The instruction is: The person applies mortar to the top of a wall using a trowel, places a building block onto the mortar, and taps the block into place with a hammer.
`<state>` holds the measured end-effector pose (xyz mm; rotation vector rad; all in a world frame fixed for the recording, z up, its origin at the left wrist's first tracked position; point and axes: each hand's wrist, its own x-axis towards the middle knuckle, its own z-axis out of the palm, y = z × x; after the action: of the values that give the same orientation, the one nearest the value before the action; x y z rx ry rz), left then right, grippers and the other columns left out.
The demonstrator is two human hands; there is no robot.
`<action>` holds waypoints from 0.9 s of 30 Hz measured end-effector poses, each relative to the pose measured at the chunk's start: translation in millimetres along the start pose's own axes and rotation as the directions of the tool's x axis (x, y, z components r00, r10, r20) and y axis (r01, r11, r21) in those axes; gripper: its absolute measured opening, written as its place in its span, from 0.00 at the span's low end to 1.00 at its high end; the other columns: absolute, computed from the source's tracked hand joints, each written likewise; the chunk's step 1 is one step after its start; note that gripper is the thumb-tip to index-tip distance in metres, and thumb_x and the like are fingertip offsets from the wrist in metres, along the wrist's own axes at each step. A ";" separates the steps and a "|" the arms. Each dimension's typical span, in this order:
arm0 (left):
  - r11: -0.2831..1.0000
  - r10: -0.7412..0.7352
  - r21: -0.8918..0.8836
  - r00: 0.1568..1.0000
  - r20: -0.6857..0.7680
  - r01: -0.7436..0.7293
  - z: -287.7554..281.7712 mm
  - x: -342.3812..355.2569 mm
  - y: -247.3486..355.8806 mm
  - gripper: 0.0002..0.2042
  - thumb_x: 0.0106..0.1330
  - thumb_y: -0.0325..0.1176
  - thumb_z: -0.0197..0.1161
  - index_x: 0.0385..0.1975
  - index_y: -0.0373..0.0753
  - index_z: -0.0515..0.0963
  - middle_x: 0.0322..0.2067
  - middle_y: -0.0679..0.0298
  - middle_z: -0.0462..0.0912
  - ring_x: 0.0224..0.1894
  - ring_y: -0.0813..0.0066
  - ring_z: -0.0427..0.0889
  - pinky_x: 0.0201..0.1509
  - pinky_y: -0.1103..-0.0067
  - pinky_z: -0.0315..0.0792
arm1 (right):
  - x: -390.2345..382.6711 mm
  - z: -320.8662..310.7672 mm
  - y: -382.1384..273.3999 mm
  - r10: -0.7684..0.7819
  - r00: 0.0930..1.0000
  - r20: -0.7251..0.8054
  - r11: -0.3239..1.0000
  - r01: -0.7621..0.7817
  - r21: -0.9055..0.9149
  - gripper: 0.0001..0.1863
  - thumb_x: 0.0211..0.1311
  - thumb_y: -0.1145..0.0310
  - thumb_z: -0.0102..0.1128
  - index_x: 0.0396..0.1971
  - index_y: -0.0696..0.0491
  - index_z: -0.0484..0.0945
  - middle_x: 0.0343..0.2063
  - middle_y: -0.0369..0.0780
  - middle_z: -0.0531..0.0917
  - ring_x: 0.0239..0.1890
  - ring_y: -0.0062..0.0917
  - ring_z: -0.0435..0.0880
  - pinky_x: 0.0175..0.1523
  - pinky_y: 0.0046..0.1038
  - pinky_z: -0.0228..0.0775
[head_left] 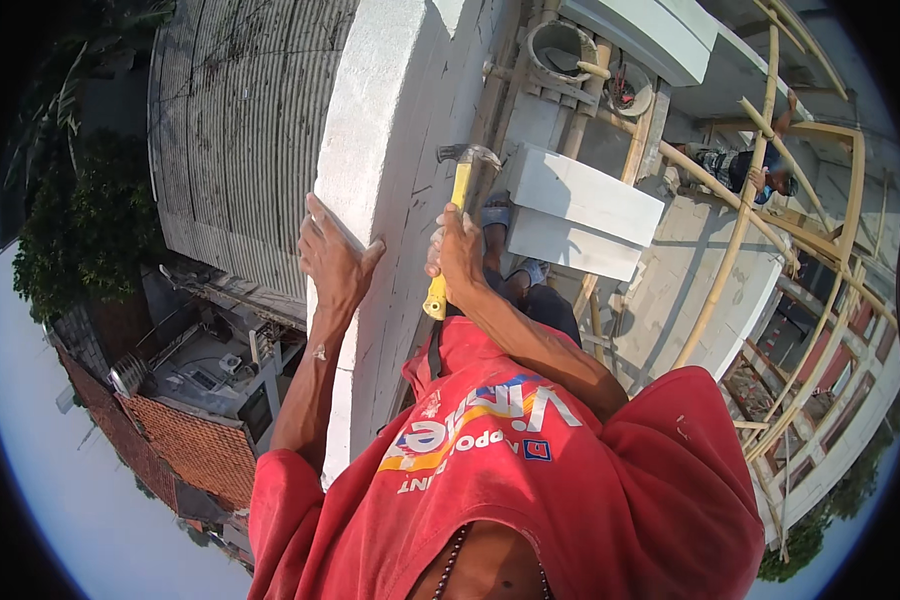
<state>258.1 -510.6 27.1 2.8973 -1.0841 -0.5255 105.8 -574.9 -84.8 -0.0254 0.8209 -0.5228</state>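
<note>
My right hand (456, 248) is wrapped round the yellow handle of a claw hammer (461, 186), its dark metal head pointing away from me. Under the hammer runs a wall of white blocks (370, 110), with streaks and cracks down its inner side. On the wall's outer top edge lies my left hand (338, 262), fingers spread, the thumb on the top face. It holds nothing. Just right of the hammer are my sandalled feet (496, 214), partly hidden by my right forearm.
Two white blocks (585, 200) lie on the bamboo scaffold beside my feet. Farther off stand two buckets (560, 55). Bamboo poles (745, 215) cross on the right, with another person (745, 170) beyond them. Left of the wall is a drop, with a corrugated roof (235, 130) below.
</note>
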 end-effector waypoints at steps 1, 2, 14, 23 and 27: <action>1.000 -0.013 -0.019 1.000 -0.005 0.012 1.7 1.4 -1.0 0.61 0.53 0.47 0.77 0.77 0.30 0.38 0.66 0.33 0.57 0.68 0.35 0.60 0.67 0.43 0.57 | -0.6 -0.1 -9.5 0.002 1.000 0.014 0.962 -0.006 0.275 0.17 0.78 0.50 0.49 0.44 0.50 0.68 0.18 0.34 0.72 0.08 0.25 0.70 0.13 0.33 0.65; 0.998 -0.040 -0.038 0.999 -0.014 0.040 4.8 1.1 -2.7 0.61 0.53 0.47 0.77 0.77 0.30 0.38 0.66 0.33 0.57 0.68 0.35 0.60 0.67 0.43 0.57 | -14.9 38.7 -43.2 -0.182 0.965 -0.188 0.925 0.103 -0.367 0.19 0.78 0.47 0.50 0.41 0.48 0.64 0.17 0.31 0.66 0.09 0.18 0.64 0.13 0.27 0.60; 0.990 -0.017 -0.143 0.999 -0.052 0.010 0.8 -2.9 -0.7 0.63 0.50 0.43 0.80 0.78 0.33 0.38 0.67 0.35 0.57 0.68 0.37 0.60 0.65 0.40 0.54 | -56.3 258.8 -270.8 -0.157 0.202 0.967 -0.772 0.586 -0.247 0.20 0.79 0.54 0.52 0.46 0.59 0.77 0.24 0.48 0.82 0.26 0.44 0.82 0.35 0.42 0.73; 0.989 -0.059 -0.141 0.995 -0.078 0.047 8.7 -5.6 1.0 0.63 0.49 0.42 0.81 0.78 0.34 0.39 0.67 0.36 0.57 0.68 0.37 0.60 0.64 0.39 0.54 | 8.6 201.7 -249.5 0.220 0.749 0.625 -0.847 0.464 -0.258 0.17 0.79 0.56 0.48 0.41 0.57 0.63 0.22 0.58 0.82 0.27 0.59 0.83 0.29 0.55 0.74; 0.992 -0.030 -0.124 0.996 -0.085 0.019 8.1 -3.7 3.4 0.63 0.50 0.44 0.81 0.78 0.34 0.39 0.65 0.37 0.58 0.67 0.39 0.61 0.62 0.40 0.57 | 1.1 161.9 -229.6 0.095 0.748 0.657 -0.795 0.454 -0.401 0.19 0.80 0.53 0.44 0.41 0.56 0.65 0.25 0.61 0.82 0.32 0.61 0.83 0.37 0.59 0.74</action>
<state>250.8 -509.9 20.9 2.8012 -0.9703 -0.4450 120.6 -804.6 76.4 -2.6495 0.5387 0.0015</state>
